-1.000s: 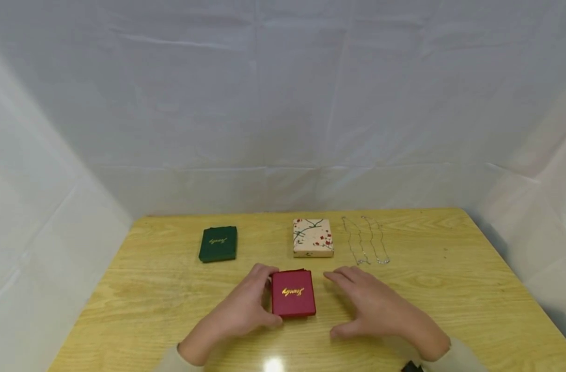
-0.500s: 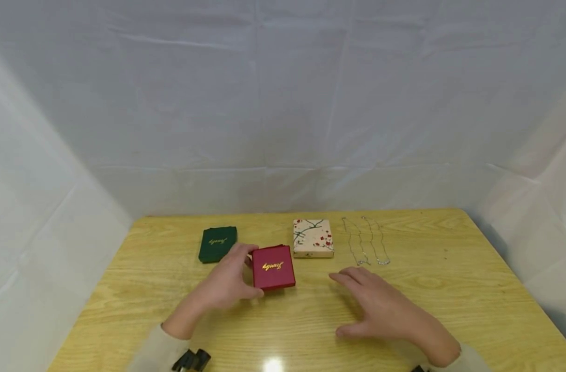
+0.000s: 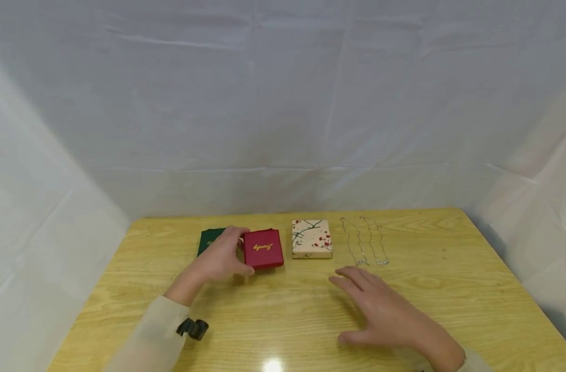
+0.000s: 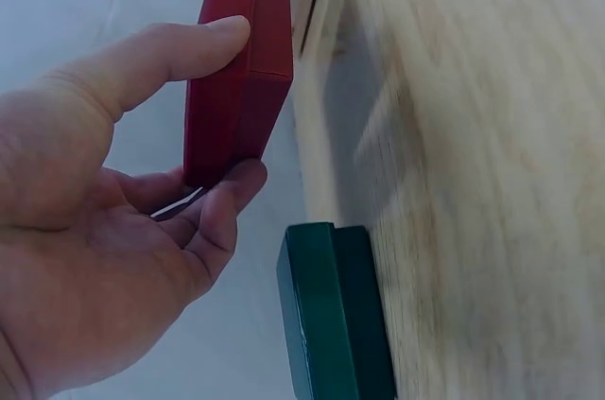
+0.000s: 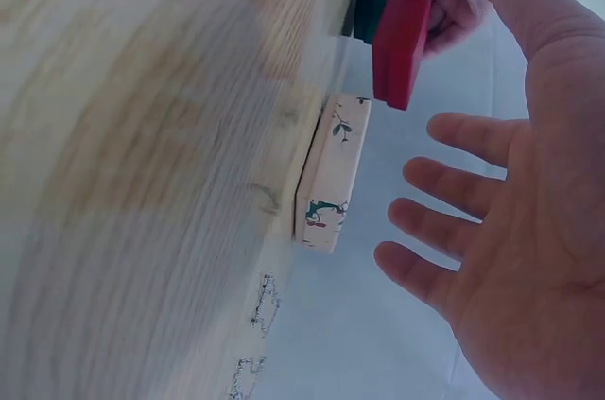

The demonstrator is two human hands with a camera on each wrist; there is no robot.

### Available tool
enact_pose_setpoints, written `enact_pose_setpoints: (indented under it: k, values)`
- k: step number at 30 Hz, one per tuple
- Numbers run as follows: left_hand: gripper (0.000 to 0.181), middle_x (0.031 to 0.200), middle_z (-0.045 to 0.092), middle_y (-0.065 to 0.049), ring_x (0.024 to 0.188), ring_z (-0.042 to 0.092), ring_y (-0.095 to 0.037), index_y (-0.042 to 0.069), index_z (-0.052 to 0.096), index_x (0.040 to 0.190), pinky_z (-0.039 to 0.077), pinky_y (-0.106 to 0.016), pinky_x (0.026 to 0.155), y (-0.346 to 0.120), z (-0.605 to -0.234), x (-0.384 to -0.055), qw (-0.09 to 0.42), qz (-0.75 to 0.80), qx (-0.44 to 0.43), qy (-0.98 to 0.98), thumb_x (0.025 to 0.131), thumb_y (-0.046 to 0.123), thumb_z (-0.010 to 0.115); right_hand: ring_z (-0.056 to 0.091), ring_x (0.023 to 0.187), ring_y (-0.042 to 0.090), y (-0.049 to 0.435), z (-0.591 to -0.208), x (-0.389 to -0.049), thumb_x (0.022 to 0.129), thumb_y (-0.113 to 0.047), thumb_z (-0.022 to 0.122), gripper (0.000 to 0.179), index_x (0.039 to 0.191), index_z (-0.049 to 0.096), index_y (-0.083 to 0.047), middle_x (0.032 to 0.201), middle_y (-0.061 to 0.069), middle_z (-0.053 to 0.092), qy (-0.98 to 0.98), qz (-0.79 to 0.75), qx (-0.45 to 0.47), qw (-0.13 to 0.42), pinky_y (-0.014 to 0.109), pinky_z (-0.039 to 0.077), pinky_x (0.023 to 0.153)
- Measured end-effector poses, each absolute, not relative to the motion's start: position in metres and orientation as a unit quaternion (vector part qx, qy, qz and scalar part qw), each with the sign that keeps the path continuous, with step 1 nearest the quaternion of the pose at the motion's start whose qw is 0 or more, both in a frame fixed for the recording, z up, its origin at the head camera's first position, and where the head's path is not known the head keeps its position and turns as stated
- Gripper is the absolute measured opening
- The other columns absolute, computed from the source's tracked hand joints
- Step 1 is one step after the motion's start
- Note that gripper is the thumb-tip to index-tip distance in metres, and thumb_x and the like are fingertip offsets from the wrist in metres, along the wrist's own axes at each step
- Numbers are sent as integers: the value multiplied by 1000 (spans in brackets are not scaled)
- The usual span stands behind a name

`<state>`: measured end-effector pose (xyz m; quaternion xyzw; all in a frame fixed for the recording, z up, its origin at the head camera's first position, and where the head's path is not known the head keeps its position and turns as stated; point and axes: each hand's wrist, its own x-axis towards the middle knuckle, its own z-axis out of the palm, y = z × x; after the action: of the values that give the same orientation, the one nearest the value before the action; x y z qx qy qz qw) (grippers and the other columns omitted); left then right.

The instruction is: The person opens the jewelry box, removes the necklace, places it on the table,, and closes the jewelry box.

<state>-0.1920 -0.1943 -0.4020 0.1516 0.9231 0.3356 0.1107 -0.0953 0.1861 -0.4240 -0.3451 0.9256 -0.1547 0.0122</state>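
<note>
A red jewelry box [image 3: 263, 250] with gold lettering is held by my left hand [image 3: 221, 256], thumb on one side and fingers on the opposite side. In the left wrist view the red box [image 4: 241, 60] is raised off the wood, its shadow showing below it. A green jewelry box [image 3: 209, 238] lies just left of it, partly hidden behind my left hand. My right hand [image 3: 380, 310] hovers over the table with fingers spread and nothing in them. To the right of the red box sits a cream floral box [image 3: 312, 239].
Two thin silver necklaces lie side by side at the back right, one necklace [image 3: 359, 243] nearer the floral box and another necklace [image 3: 377, 242] beyond it. White sheeting [image 3: 283, 103] hangs behind the wooden table [image 3: 283, 330] and at both sides.
My left hand has carried the red box away from me and to the left, into the space between the green and floral boxes. The right hand has shifted slightly right.
</note>
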Motion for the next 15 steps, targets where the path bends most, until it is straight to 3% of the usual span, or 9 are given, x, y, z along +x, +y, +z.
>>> enact_pose_setpoints:
  k: [15]
  values:
    - [92, 144, 48, -23, 121, 56, -34, -9, 39, 154, 48, -52, 108, -186, -406, -232, 153, 269, 152, 939, 82, 13, 93, 34, 153, 33, 190, -425, -84, 81, -72, 80, 111, 167, 32, -23, 167, 10, 36, 928, -148, -343, 5, 58, 37, 118]
